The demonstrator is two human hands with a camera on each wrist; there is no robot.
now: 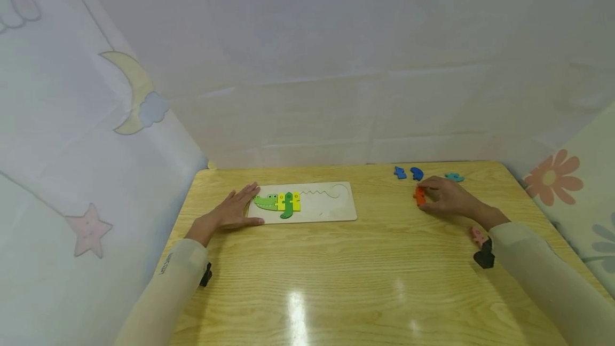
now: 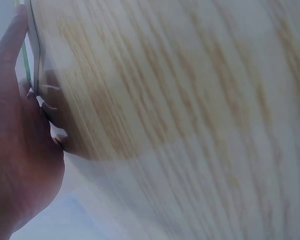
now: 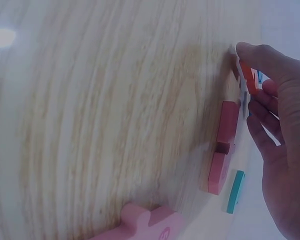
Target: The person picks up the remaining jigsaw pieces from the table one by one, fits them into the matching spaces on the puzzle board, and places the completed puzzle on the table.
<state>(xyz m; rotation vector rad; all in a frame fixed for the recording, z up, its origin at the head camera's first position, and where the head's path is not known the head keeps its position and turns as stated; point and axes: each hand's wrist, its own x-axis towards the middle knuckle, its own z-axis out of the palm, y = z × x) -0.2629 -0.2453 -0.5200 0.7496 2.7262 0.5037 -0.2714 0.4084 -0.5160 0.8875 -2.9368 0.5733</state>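
A pale wooden puzzle board (image 1: 331, 211) lies flat toward the left of the table. Set in its left part are a green crocodile head (image 1: 265, 203), two yellow pieces (image 1: 296, 202) and a green leg piece (image 1: 288, 210) between them. My left hand (image 1: 233, 211) rests over the board's left end, fingers spread, thumb along the lower edge. On the right, my right hand (image 1: 447, 197) pinches an orange puzzle piece (image 1: 420, 196) between thumb and fingers. In the right wrist view the orange piece (image 3: 248, 75) is held close over the table, partly hidden by the fingers.
Two blue pieces (image 1: 400, 173) and a teal piece (image 1: 454, 177) lie near the table's back edge. A pink piece (image 1: 478, 235) is beside the right forearm. The right wrist view also shows a deeper pink piece (image 3: 224, 145). A white patterned cloth (image 1: 307, 95) hangs behind the table.
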